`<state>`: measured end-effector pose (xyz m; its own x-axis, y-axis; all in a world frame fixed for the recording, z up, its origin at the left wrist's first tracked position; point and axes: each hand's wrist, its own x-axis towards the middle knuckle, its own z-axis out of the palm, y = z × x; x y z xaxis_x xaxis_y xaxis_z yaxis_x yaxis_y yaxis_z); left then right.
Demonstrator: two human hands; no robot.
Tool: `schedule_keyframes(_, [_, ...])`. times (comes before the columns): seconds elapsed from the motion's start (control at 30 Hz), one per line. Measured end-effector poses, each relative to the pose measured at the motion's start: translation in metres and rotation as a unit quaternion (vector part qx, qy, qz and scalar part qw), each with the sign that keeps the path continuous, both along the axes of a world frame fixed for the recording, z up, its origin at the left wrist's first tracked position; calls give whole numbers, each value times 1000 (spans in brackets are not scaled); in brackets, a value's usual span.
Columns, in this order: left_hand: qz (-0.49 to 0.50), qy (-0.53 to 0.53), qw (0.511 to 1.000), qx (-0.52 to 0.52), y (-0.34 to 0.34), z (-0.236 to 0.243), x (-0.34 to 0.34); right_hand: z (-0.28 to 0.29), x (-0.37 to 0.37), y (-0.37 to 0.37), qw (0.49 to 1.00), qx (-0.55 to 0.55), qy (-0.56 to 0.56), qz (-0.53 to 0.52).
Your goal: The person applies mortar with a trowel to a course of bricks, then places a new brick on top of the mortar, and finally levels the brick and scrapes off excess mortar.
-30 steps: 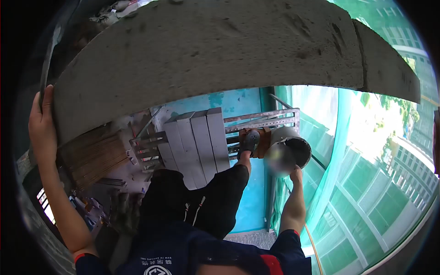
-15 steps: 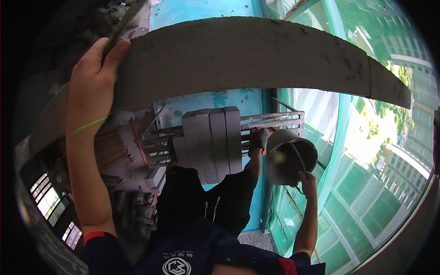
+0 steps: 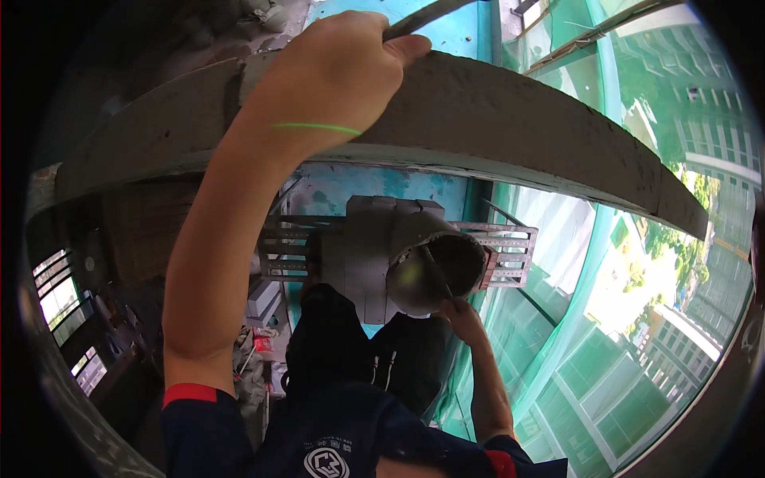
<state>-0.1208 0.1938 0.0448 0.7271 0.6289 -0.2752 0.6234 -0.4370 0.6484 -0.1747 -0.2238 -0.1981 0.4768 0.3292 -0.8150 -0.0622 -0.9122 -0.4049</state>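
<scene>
Grey, likely stiff and weighty if loaded, a bucket [image 3: 460, 267] best taken by its handle [image 3: 437, 271] appears before grey blocks [image 3: 362, 263], the worker's right hand [image 3: 462, 319] closed on that handle while the left hand [image 3: 343, 72], well apart, clenches a dark bar [image 3: 426, 17].

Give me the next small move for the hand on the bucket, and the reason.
I'd have the right hand ease the bucket squarely onto the grey blocks, unless it already rests there, which this view can't settle. The bucket appears over them, only that hand steadies it, and the left hand is occupied gripping a dark tool by the beam.
</scene>
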Motion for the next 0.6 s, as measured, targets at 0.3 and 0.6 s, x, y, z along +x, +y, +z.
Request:
schedule_keyframes(0.3, [140,-110,961,-211,36,-6,-217,-134,-51,39,998,49,-28,31])
schedule_keyframes(0.6, [294,14,935,-198,33,-112,-465,-126,-60,71,980,-81,-160,86])
